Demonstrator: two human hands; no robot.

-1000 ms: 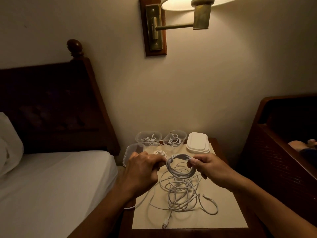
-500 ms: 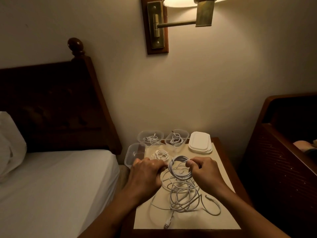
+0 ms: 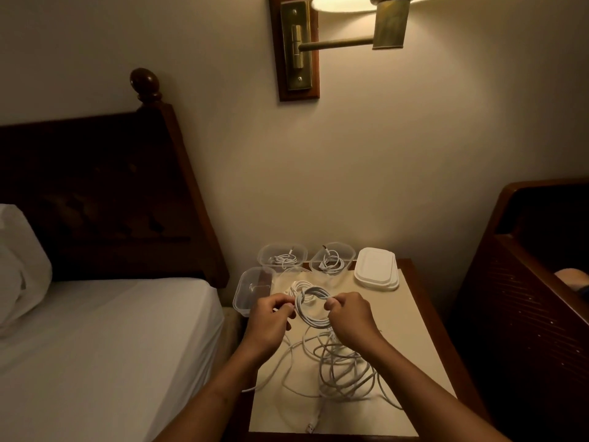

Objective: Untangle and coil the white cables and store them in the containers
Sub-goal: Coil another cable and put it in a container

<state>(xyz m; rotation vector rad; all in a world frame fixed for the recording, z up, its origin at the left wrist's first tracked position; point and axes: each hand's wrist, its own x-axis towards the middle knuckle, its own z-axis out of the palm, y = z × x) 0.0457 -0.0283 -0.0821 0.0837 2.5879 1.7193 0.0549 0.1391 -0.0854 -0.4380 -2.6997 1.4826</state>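
A small coil of white cable (image 3: 310, 309) hangs between my hands above the nightstand. My left hand (image 3: 271, 320) pinches its left side and my right hand (image 3: 349, 317) pinches its right side. Below them a loose tangle of white cable (image 3: 342, 368) lies on the cream mat (image 3: 411, 339), with a plug end (image 3: 309, 428) near the front edge. Two clear containers at the back, the left container (image 3: 282, 256) and the right container (image 3: 332, 259), each hold a coiled cable. An empty clear container (image 3: 251, 290) stands at the left, and another coil lies behind my hands.
A stack of white lids (image 3: 376, 272) sits at the back right of the nightstand. A bed with a white sheet (image 3: 105, 346) lies to the left, a dark wooden bed frame (image 3: 526, 298) to the right. A wall lamp (image 3: 350, 27) hangs above.
My hands have drawn closer together and a little further back over the mat, still holding the coil. The view has shifted slightly.
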